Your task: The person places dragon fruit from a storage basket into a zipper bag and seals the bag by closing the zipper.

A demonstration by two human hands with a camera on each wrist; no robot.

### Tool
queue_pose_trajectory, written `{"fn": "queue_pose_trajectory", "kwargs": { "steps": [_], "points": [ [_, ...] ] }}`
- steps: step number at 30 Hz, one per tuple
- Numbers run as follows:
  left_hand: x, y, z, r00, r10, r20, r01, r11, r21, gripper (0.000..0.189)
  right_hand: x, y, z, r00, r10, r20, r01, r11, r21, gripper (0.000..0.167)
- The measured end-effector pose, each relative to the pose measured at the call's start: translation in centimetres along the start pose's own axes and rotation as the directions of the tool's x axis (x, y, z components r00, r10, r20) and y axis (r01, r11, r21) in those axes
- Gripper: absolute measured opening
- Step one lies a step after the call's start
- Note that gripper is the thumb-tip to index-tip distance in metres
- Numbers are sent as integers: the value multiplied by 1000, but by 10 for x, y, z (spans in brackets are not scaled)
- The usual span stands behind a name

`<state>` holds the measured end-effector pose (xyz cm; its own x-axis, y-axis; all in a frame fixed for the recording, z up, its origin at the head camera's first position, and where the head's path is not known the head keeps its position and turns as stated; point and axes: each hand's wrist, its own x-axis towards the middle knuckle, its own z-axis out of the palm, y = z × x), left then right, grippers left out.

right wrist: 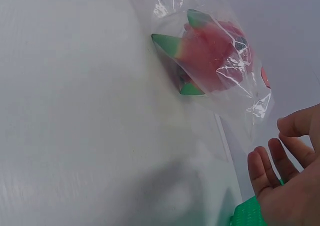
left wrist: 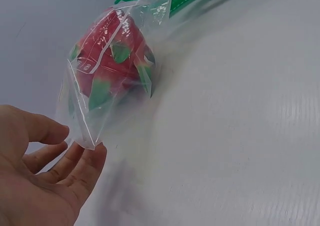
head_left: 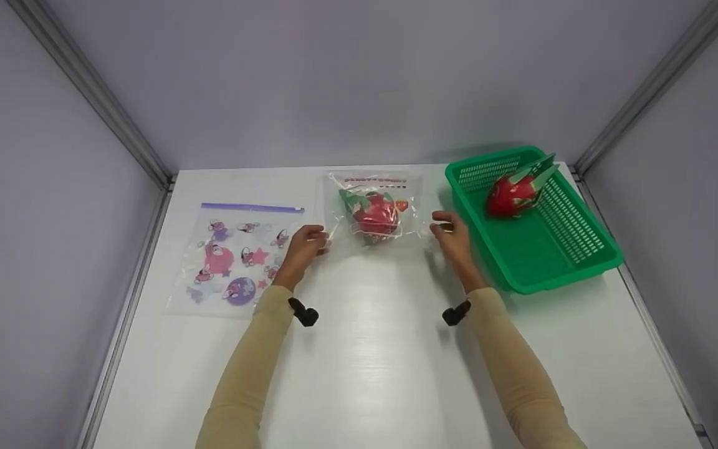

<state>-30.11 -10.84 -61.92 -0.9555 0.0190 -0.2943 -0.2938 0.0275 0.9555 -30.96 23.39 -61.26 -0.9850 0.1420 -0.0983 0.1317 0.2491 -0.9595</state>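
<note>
The left hand (head_left: pixel 303 249) has its thumb and loosely bent fingers parted, with a corner of a clear bag (head_left: pixel 374 181) at the fingertips; whether they touch it, I cannot tell. The right hand (head_left: pixel 454 240) is similarly relaxed, thumb and fingers apart, just beside the bag's other side and holding nothing. Flanking it this way seems to put both edges within reach. Inside, at the far part of the table (head_left: pixel 359 349), sits a red dragon fruit (head_left: pixel 376 215) with green tips, its bulk likely keeping the film raised. A printed zip bag (head_left: pixel 234 262) lies flat on the left, probably because nothing fills it. On the right, a green basket (head_left: pixel 533 255) contains another dragon fruit (head_left: pixel 512 196), its leaves leaning across the rim.
</note>
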Motion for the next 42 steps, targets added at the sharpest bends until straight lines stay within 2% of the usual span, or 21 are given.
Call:
{"fn": "queue_pose_trajectory", "kwargs": {
  "steps": [4, 9, 13, 20, 23, 31, 38, 42],
  "points": [
    [-4, 1, -5, 1000, 14, -9, -14, 998, 53, 40, -5, -5, -5, 998, -33, -45, 32, 999, -23, 31],
    [-12, 4, -13, 999, 42, 5, -43, 993, 111, 35, -12, -10, -6, 997, -56, -51, 55, 998, -7, 28],
    [-18, 6, -20, 998, 56, 18, -58, 985, 159, 36, -16, -13, -4, 993, -103, -65, 105, 994, 19, 24],
    [-27, 11, -28, 995, 98, -18, -93, 980, 175, 29, -22, -18, 6, 977, -190, -96, 199, 975, 102, 14],
    [-29, 14, -31, 992, 123, -21, -117, 977, 179, 29, -24, -19, 10, 974, -214, -79, 223, 966, 128, 14],
    [-33, 21, -43, 993, 108, -46, -98, 977, 189, 32, -28, -23, 22, 981, -193, -13, 193, 973, 130, 13],
    [-36, 22, -56, 989, 135, -57, -124, 978, 165, 28, -34, -29, 35, 983, -179, 37, 173, 975, 143, 14],
    [-38, 24, -63, 989, 131, -74, -117, 980, 161, 27, -36, -32, 43, 978, -190, 82, 177, 974, 138, 14]
  ]
}}
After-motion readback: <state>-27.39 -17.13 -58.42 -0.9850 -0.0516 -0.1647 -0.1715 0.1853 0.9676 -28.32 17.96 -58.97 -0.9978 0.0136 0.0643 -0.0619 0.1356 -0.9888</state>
